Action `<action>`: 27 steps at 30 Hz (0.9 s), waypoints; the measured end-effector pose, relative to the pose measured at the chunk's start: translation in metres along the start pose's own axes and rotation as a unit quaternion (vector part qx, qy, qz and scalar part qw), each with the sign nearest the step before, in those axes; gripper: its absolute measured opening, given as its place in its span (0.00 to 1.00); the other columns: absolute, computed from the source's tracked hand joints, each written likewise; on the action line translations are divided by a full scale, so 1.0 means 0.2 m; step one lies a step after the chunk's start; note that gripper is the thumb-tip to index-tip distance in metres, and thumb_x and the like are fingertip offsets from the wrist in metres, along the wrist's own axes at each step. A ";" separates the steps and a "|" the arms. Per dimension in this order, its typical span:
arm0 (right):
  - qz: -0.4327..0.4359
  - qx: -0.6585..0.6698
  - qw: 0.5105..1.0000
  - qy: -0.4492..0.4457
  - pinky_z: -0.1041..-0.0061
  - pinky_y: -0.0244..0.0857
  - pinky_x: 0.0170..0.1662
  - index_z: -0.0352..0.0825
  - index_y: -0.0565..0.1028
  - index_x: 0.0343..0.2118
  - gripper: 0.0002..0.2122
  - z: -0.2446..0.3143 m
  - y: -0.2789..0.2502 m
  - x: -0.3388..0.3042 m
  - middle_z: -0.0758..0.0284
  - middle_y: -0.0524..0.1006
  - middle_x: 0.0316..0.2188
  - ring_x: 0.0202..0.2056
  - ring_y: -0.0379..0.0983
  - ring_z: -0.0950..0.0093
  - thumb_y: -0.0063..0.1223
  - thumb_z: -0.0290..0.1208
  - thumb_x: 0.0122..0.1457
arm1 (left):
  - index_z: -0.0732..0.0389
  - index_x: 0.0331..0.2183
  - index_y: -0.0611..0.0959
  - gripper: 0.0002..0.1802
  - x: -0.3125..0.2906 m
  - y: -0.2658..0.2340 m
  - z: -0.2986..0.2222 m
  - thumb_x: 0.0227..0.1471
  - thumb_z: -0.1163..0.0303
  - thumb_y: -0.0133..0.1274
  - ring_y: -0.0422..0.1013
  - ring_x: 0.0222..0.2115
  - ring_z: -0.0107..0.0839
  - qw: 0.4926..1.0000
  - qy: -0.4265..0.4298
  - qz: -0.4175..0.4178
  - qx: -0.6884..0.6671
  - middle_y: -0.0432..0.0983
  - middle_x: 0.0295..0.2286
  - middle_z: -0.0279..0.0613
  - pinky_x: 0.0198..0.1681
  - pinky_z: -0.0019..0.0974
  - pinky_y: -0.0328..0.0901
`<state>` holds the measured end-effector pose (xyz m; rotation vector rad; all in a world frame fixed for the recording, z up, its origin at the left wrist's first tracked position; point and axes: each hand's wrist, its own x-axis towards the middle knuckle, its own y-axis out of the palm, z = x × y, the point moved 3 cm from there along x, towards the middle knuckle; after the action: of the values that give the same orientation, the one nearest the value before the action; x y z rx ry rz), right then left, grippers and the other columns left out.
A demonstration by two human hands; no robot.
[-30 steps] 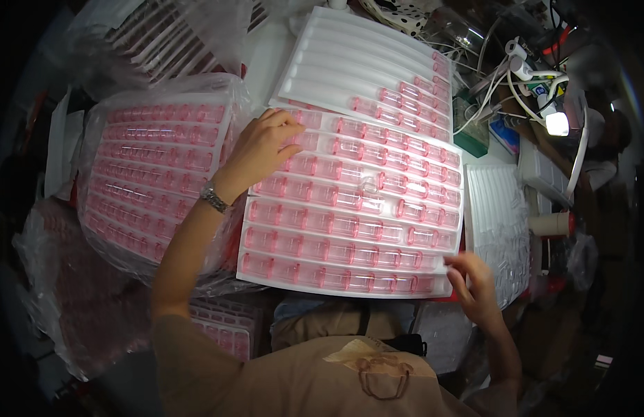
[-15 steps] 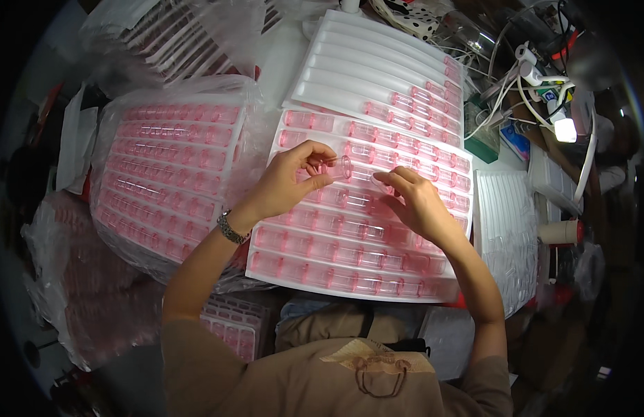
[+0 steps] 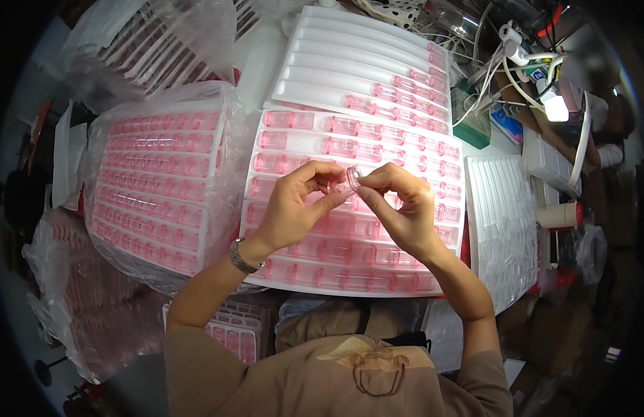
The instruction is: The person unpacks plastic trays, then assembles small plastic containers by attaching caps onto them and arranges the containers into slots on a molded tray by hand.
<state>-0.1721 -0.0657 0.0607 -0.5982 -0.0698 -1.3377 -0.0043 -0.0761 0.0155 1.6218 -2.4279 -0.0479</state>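
Note:
My left hand [image 3: 293, 208] is closed around a small clear pink cylindrical container [image 3: 341, 187], held on its side above a white tray. A round, clear rim [image 3: 354, 174] shows at the container's right end. My right hand [image 3: 404, 210] pinches there with thumb and forefinger; a clear piece held at that end is partly hidden by the fingertips. Under both hands, the white grooved tray [image 3: 304, 143] carries rows of similar pink containers, with a few gaps in its upper left rows.
Behind lies another white tray [image 3: 329, 55], pink containers along its right side. A plastic-wrapped tray of pink pieces [image 3: 155, 167] is at left. To the right are a tray of clear pieces [image 3: 499, 208], a green box [image 3: 471, 118], white cables and a lit lamp [image 3: 556, 108].
My right hand has moved left and brought its clear piece to the container's rim. The hands now meet over the tray. The whole view has shifted slightly.

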 end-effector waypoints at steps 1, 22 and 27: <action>0.050 -0.031 0.998 0.012 0.82 0.61 0.27 0.29 0.77 0.35 0.08 0.03 -0.01 -0.01 0.68 0.72 0.23 0.23 0.64 0.82 0.55 0.20 0.50 | 0.66 0.42 0.75 0.19 0.00 -0.01 0.01 0.46 0.76 0.58 0.68 0.36 0.22 1.000 -0.002 0.002 0.000 0.72 0.36 0.37 0.43 0.26 0.65; 0.023 -0.599 0.772 0.211 0.63 0.56 0.46 0.32 0.74 0.39 0.11 -0.37 -1.05 -0.77 0.60 0.71 0.40 0.40 0.66 0.59 0.52 0.28 0.52 | 0.63 0.34 0.81 0.13 0.48 -0.40 0.04 0.40 0.73 0.58 0.67 0.36 0.38 0.786 0.128 0.059 0.601 0.72 0.31 0.39 0.39 0.37 0.62; -0.240 -0.204 0.918 0.242 0.81 0.59 0.33 0.31 0.74 0.34 0.06 -0.31 -1.07 -0.61 0.70 0.72 0.26 0.31 0.67 0.79 0.45 0.23 0.58 | 0.64 0.37 0.78 0.17 0.42 -0.28 -0.05 0.40 0.77 0.58 0.68 0.36 0.38 0.814 0.182 0.023 0.552 0.72 0.33 0.41 0.41 0.37 0.63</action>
<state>-0.4175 -0.0079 0.0406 -0.6005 0.5096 -1.9733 0.0176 -0.1735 0.0301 1.6200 -2.2079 1.7874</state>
